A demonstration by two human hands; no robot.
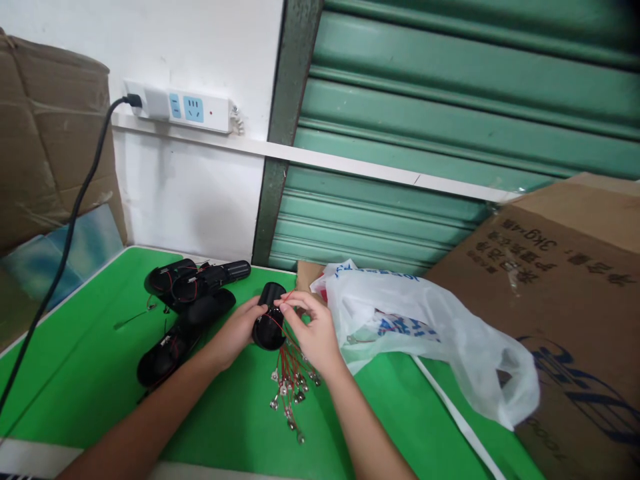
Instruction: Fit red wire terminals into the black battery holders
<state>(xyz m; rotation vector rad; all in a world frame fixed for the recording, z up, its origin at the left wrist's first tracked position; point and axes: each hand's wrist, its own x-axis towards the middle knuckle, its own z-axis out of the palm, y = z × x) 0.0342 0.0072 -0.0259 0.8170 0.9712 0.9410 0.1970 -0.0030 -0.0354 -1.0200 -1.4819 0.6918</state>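
My left hand [243, 325] is closed round the side of a black plastic housing [271, 331], a rounded, hollow-looking part held just above the green table. Over its upper right side, my right hand [313, 323] pinches a thin red wire [285, 297] between thumb and fingertips. The wire runs across the housing. Below the hands, a bunch of red wires with small metal end pieces [289, 387] spreads on the table. Several more black housings [193, 317] with red wires lie in a pile left of my left hand.
A white plastic bag [400, 300] with printed contents lies on the green table [225, 427]. A large cardboard box [565, 287] stands at the right, another carton [55, 133] at the left. A black cable [75, 213] hangs from the wall power strip [187, 109]. Behind is a green shutter [425, 100].
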